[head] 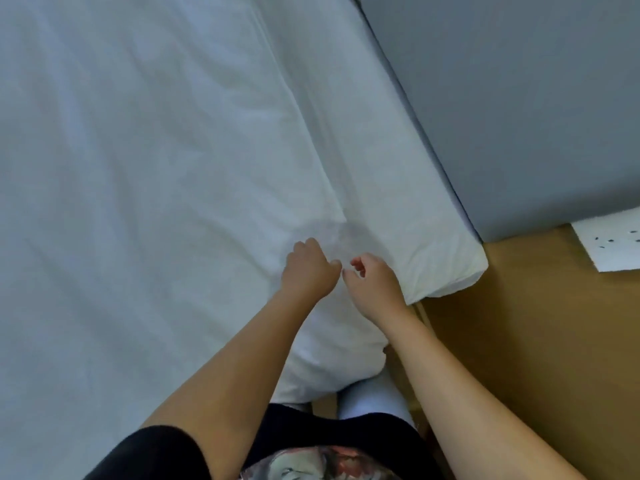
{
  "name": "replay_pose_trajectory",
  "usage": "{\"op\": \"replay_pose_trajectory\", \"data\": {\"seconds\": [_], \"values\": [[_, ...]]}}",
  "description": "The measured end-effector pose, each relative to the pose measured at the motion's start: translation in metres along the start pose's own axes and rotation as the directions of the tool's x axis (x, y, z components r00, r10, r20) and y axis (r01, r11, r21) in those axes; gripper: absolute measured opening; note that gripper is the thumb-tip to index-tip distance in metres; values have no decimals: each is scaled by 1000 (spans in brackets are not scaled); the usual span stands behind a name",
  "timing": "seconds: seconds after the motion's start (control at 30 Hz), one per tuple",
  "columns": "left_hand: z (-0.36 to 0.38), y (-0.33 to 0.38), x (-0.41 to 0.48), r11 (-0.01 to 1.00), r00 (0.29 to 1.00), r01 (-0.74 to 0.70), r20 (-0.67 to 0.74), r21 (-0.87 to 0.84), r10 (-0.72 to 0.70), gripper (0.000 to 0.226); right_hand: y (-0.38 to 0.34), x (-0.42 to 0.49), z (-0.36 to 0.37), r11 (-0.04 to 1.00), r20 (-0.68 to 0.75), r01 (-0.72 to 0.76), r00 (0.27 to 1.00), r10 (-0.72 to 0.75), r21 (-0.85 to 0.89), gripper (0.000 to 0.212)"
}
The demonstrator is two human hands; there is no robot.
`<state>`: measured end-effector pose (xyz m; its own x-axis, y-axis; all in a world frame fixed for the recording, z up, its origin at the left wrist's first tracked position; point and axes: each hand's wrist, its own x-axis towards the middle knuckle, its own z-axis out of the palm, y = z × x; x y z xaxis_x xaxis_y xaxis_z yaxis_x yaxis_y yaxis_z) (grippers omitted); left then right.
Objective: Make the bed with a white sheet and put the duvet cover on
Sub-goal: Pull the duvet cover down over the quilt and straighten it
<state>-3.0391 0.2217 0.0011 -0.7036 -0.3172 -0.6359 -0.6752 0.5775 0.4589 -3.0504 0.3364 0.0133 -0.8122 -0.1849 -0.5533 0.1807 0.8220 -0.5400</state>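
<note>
Tightly curled left hand (308, 268) (on sheet (145, 150))

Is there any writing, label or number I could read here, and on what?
No readable text anywhere.
White mat on the floor: small dark marks, too small to read as anything.
Printed garment at the bottom: a pattern, no letters legible.

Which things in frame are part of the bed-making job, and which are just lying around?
Job:
- white sheet
- left hand, right hand, both curled over the sheet near its corner; grip unclear

Lying about:
- white flat piece with dark specks on the floor
- grey panel
</note>
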Motion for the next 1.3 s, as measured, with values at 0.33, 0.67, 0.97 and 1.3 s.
{"op": "replay_pose_trajectory", "data": {"seconds": [0.33, 0.67, 0.97, 1.3], "values": [[89, 30, 67, 887, 878, 391, -189, -247, -440, 100, -22, 167, 8, 1000, 94, 14, 995, -13, -10, 63], [62, 20, 65, 713, 718, 198, -396, -672, -572, 3, -72, 185, 22, 906, 326, -223, 940, 102, 360, 17], [-51, 203, 33, 521, 888, -380, -459, -764, -25, 18, -143, 202, -202, 488, 270, -213, 962, -49, 846, 18], [56, 233, 192, 632, 1000, -2, -17, -775, -18, 27, -42, 268, -206, 949, -350, 215, 892, -286, -230, 18]]}}
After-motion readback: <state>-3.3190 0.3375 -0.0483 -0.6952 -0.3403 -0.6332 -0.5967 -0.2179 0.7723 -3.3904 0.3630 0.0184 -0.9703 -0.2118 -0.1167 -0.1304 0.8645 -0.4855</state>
